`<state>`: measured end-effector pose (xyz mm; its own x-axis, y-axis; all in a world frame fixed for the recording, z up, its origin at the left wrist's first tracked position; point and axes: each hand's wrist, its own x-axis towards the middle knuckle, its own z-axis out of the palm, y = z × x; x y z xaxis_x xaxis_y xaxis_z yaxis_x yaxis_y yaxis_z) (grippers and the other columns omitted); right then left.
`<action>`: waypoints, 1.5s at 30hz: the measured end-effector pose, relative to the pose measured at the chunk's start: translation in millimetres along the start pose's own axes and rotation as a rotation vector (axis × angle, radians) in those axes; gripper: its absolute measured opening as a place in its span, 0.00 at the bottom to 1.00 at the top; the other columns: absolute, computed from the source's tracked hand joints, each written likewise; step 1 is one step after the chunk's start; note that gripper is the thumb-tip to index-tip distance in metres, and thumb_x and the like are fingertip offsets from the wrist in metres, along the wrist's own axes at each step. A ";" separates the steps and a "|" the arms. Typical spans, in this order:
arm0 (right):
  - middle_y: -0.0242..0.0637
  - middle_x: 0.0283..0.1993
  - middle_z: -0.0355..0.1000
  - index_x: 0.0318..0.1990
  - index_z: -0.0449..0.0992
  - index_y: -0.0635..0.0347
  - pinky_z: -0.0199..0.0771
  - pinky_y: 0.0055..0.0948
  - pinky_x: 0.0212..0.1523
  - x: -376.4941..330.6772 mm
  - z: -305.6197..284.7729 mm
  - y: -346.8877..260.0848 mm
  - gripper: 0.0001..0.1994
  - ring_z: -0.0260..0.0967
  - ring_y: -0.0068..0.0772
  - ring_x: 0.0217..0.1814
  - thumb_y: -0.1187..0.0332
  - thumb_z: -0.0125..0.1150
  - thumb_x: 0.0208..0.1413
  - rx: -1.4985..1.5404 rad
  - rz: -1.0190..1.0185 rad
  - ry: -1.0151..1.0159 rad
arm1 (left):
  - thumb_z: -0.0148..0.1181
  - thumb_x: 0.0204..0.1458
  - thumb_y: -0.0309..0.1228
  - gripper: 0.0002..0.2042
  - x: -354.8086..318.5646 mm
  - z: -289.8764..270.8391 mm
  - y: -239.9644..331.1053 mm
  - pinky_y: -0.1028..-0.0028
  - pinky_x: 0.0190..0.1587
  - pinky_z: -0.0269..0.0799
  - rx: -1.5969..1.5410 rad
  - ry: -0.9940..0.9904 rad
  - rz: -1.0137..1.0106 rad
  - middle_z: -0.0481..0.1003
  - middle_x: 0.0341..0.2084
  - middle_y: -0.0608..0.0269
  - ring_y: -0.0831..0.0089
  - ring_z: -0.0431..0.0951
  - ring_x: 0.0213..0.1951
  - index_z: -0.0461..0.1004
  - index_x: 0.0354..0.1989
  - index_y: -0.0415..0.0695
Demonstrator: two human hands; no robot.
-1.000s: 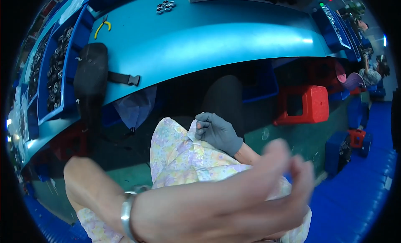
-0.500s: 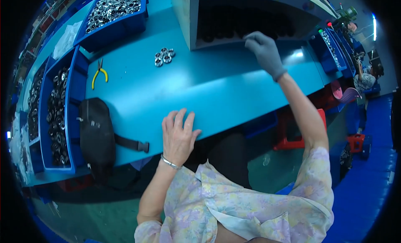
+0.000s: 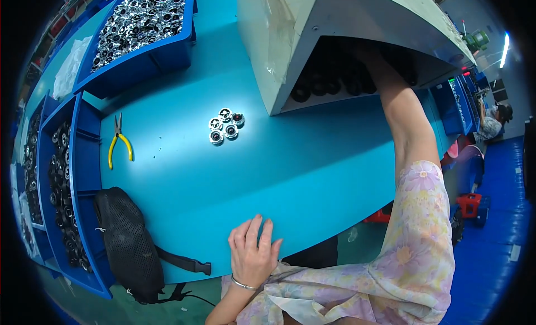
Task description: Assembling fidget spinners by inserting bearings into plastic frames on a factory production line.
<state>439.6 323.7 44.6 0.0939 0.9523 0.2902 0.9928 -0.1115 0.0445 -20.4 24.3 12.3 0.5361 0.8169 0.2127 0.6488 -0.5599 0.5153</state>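
My left hand (image 3: 254, 255) lies on the front edge of the blue-green table, fingers stretched out and holding nothing. My right forearm (image 3: 405, 110) reaches deep into an open-fronted pale box (image 3: 279, 46). The gloved right hand is lost in the dark inside, so its fingers and anything they hold are hidden. Black round parts (image 3: 319, 87) line the box floor beside that arm. Left of the box, several small silver round parts with dark centres (image 3: 231, 131) are grouped on the table, apart from both hands.
Yellow-handled pliers (image 3: 128, 146) lie at the left. A black pouch (image 3: 125, 241) with a buckled strap is in front of them. Blue bins hold silver parts (image 3: 139, 23) and black wheel-like parts (image 3: 58, 182). Another blue bin (image 3: 449, 107) stands right of the box; a person sits beyond.
My right hand has gone from the box opening to deep inside it. The view has tilted and come nearer to the box. My left hand stays spread at the table edge.
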 end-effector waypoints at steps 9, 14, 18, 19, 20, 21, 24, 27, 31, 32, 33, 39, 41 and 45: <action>0.48 0.54 0.71 0.55 0.71 0.61 0.68 0.43 0.57 -30.0 14.6 35.5 0.17 0.67 0.47 0.57 0.61 0.51 0.63 -0.110 -0.340 0.432 | 0.65 0.47 0.33 0.22 2.5 -0.9 0.5 0.55 0.53 0.62 -0.001 0.024 0.009 0.67 0.54 0.50 0.50 0.66 0.52 0.71 0.51 0.41; 0.44 0.47 0.74 0.52 0.73 0.62 0.72 0.38 0.49 -75.3 -66.2 -39.9 0.15 0.72 0.41 0.46 0.64 0.54 0.62 0.213 -0.114 0.171 | 0.68 0.43 0.28 0.23 -2.3 0.6 0.7 0.56 0.54 0.63 -0.020 0.087 0.028 0.68 0.53 0.50 0.49 0.66 0.52 0.71 0.50 0.39; 0.36 0.38 0.72 0.46 0.75 0.59 0.73 0.28 0.43 -181.9 -94.8 -106.7 0.10 0.70 0.28 0.38 0.65 0.56 0.62 1.541 0.293 -0.188 | 0.66 0.43 0.22 0.23 -6.6 -4.0 1.5 0.58 0.53 0.64 -0.128 0.175 0.048 0.70 0.50 0.50 0.50 0.68 0.50 0.70 0.51 0.39; 0.34 0.37 0.71 0.45 0.75 0.58 0.73 0.26 0.42 -203.6 -95.2 -121.5 0.09 0.69 0.26 0.37 0.65 0.55 0.63 1.665 0.313 -0.412 | 0.65 0.43 0.21 0.23 -1.2 0.4 -3.9 0.59 0.53 0.64 -0.223 0.209 0.027 0.70 0.51 0.49 0.49 0.69 0.49 0.70 0.52 0.38; 0.35 0.38 0.69 0.45 0.72 0.59 0.72 0.26 0.41 -231.3 -115.6 -161.2 0.11 0.68 0.24 0.36 0.62 0.53 0.63 1.698 0.445 -0.378 | 0.64 0.44 0.20 0.23 -1.4 1.1 -5.7 0.59 0.52 0.65 -0.312 0.268 0.019 0.70 0.51 0.49 0.48 0.70 0.48 0.69 0.52 0.37; 0.34 0.37 0.68 0.45 0.70 0.62 0.72 0.25 0.41 -258.0 -122.6 -174.8 0.12 0.68 0.25 0.36 0.62 0.53 0.63 1.777 0.410 -0.425 | 0.64 0.46 0.20 0.25 0.0 -3.5 1.3 0.62 0.50 0.69 -0.346 0.288 0.009 0.70 0.52 0.49 0.51 0.71 0.48 0.68 0.55 0.38; 0.32 0.39 0.69 0.42 0.71 0.61 0.73 0.24 0.41 -322.8 -126.9 -206.4 0.09 0.68 0.22 0.40 0.65 0.55 0.62 1.983 0.485 -0.576 | 0.69 0.47 0.27 0.28 5.1 -7.5 25.3 0.69 0.47 0.73 -0.692 0.257 -0.074 0.70 0.53 0.55 0.64 0.72 0.51 0.67 0.59 0.42; 0.31 0.40 0.69 0.42 0.71 0.61 0.73 0.24 0.43 -363.9 -121.9 -235.7 0.09 0.67 0.19 0.42 0.64 0.54 0.64 2.216 0.498 -0.585 | 0.70 0.47 0.35 0.28 -3.1 -3.3 38.4 0.70 0.47 0.72 -0.818 0.238 0.031 0.72 0.51 0.57 0.68 0.73 0.49 0.69 0.56 0.41; 0.32 0.43 0.68 0.43 0.71 0.63 0.73 0.24 0.44 -389.0 -135.4 -259.0 0.11 0.67 0.20 0.43 0.63 0.53 0.64 2.187 0.575 -0.595 | 0.70 0.47 0.33 0.24 -26.7 -2.2 36.7 0.70 0.47 0.71 -0.738 0.265 0.059 0.74 0.47 0.57 0.65 0.74 0.47 0.72 0.53 0.40; 0.32 0.43 0.68 0.43 0.71 0.63 0.73 0.24 0.44 -393.9 -139.8 -261.2 0.11 0.67 0.20 0.43 0.63 0.53 0.64 2.194 0.572 -0.598 | 0.71 0.45 0.31 0.24 -32.1 -5.1 36.8 0.69 0.47 0.71 -0.663 0.284 0.078 0.75 0.45 0.57 0.63 0.74 0.46 0.72 0.51 0.40; 0.33 0.42 0.68 0.44 0.71 0.64 0.73 0.24 0.44 -398.5 -143.9 -262.9 0.12 0.68 0.20 0.43 0.63 0.53 0.63 2.167 0.542 -0.615 | 0.71 0.43 0.29 0.24 -37.0 -8.1 36.8 0.68 0.46 0.71 -0.587 0.303 0.099 0.76 0.42 0.56 0.60 0.74 0.45 0.73 0.50 0.40; 0.31 0.37 0.70 0.42 0.72 0.65 0.69 0.22 0.38 -417.1 -145.2 -272.3 0.12 0.66 0.20 0.38 0.64 0.54 0.61 1.911 0.476 -0.617 | 0.72 0.34 0.21 0.28 -55.8 -20.9 44.6 0.65 0.46 0.71 -0.461 0.251 0.158 0.75 0.42 0.56 0.56 0.73 0.45 0.72 0.50 0.40; 0.31 0.36 0.69 0.41 0.72 0.65 0.67 0.23 0.36 -423.5 -148.9 -276.5 0.10 0.65 0.20 0.37 0.67 0.51 0.62 2.111 0.560 -0.560 | 0.72 0.34 0.22 0.29 -59.4 -22.0 49.5 0.66 0.46 0.71 -0.491 0.259 0.155 0.75 0.42 0.55 0.56 0.73 0.45 0.72 0.50 0.40; 0.33 0.38 0.69 0.43 0.72 0.63 0.69 0.24 0.40 -435.2 -135.6 -277.0 0.12 0.67 0.23 0.39 0.64 0.47 0.66 1.993 0.186 -0.475 | 0.74 0.34 0.24 0.29 -65.4 -27.9 52.8 0.67 0.46 0.71 -0.559 0.231 0.131 0.75 0.43 0.55 0.57 0.73 0.44 0.72 0.51 0.39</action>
<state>113.6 -98.3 35.6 -0.1364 0.9885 -0.0648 -0.3629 -0.1107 -0.9252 -36.3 -54.9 48.8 0.4206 0.7902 0.4457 0.1708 -0.5514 0.8166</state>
